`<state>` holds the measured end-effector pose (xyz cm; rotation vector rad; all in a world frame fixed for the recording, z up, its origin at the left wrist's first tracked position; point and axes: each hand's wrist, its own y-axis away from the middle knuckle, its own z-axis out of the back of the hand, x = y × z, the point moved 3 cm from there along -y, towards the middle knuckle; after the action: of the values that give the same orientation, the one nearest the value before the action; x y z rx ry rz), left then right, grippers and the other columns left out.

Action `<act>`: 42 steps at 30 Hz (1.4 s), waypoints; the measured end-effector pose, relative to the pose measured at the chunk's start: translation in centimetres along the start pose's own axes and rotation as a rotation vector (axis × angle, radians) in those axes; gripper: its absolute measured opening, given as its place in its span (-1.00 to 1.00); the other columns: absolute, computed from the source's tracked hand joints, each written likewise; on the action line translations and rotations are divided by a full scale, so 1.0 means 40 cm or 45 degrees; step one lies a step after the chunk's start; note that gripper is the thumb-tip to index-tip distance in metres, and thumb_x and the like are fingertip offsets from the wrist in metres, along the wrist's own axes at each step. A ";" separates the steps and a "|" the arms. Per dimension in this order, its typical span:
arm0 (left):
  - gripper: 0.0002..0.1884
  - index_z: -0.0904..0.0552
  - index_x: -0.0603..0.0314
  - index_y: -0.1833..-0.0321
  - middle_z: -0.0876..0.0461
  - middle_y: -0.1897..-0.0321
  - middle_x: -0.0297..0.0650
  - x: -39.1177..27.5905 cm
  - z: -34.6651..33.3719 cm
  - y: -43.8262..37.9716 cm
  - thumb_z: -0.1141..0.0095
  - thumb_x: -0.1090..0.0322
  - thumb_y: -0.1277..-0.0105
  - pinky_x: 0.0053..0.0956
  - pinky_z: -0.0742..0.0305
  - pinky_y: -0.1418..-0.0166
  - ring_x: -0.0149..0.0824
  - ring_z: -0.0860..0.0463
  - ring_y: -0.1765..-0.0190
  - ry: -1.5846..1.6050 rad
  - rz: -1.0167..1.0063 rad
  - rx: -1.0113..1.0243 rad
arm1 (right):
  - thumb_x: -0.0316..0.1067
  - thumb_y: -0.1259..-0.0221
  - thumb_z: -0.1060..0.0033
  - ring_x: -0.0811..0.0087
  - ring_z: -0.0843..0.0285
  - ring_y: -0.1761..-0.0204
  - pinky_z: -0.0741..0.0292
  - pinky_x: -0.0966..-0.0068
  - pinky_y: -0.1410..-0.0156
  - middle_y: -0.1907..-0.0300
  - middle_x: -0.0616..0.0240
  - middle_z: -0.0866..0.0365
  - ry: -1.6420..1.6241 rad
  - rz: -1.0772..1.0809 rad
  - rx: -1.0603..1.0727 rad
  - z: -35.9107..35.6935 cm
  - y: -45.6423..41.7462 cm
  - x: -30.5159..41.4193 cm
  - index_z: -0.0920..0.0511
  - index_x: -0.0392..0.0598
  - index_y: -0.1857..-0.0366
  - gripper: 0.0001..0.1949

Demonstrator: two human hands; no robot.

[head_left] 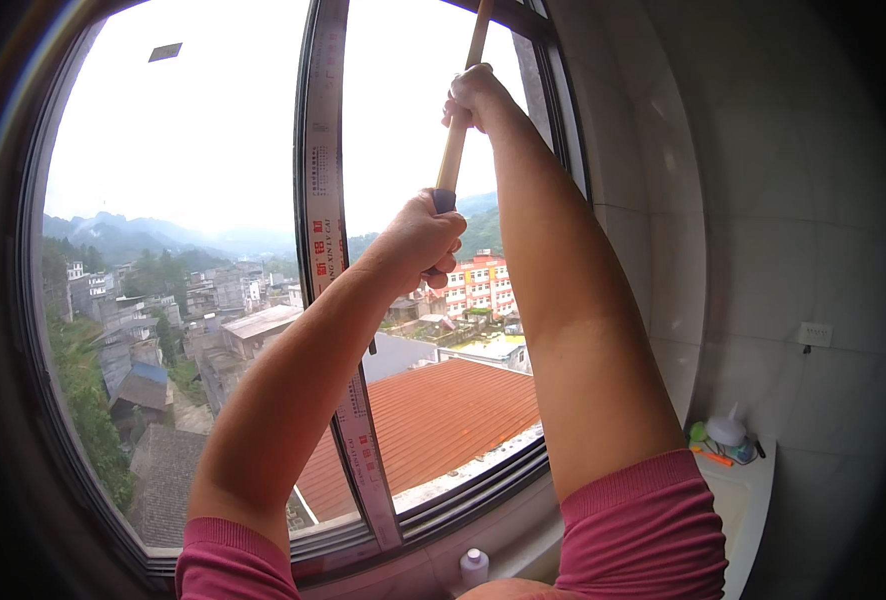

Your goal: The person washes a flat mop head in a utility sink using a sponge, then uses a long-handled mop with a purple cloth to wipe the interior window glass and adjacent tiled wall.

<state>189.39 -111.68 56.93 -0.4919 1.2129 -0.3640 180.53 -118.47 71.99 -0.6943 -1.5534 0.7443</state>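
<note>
Both my arms reach up in front of a sliding window [323, 187]. My left hand [422, 236] is wrapped around the dark lower end of a wooden pole [454, 154]. Higher up, my right hand [474, 97] grips the same pole around its pale shaft. The pole slants up and slightly right, and its top runs out of the picture, so whatever it carries there is hidden. Behind my left hand stands the window's middle upright [324, 150], covered in printed protective film.
A white bottle [474, 566] stands on the sill below. At the right, a counter [750, 495] holds a white funnel-like item [727, 429], an orange tool [715, 457] and other small things. A socket [816, 334] sits on the tiled wall. Rooftops [443, 420] lie outside.
</note>
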 end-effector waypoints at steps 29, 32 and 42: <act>-0.73 -0.31 0.17 0.17 -0.47 0.64 -0.05 0.768 0.169 1.097 -0.11 0.41 -0.16 -0.30 -0.41 0.45 -0.04 -0.53 0.54 -0.943 0.347 0.033 | -0.45 -0.18 0.16 0.41 -0.41 0.74 -0.51 0.46 0.68 0.55 0.25 -0.33 -0.508 -0.372 -0.153 -0.005 0.805 -0.568 -0.06 -0.18 -0.01 -0.65; -0.59 -0.38 0.13 -0.15 -0.43 0.51 -0.44 0.819 0.218 1.318 -0.05 0.49 -0.23 -0.66 -0.25 0.46 -0.61 -0.33 0.53 -0.871 0.402 0.139 | -0.48 -0.19 0.18 0.39 -0.40 0.75 -0.49 0.45 0.66 0.55 0.24 -0.34 -0.471 -0.599 -0.219 -0.015 1.070 -0.644 -0.03 -0.16 -0.03 -0.64; -0.87 -0.41 0.14 0.23 -0.41 0.70 -0.25 0.909 0.174 1.673 -0.07 0.34 -0.28 -0.45 -0.35 0.49 -0.36 -0.44 0.60 -0.940 0.951 0.220 | -0.53 -0.14 0.18 0.30 -0.40 0.76 -0.46 0.35 0.64 0.57 0.20 -0.34 -0.380 -1.145 -0.317 0.066 1.534 -0.826 -0.03 -0.17 -0.03 -0.62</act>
<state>207.88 -73.14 -6.50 0.0178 0.5632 0.3379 182.35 -106.89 3.22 -0.0011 -2.0117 -0.0297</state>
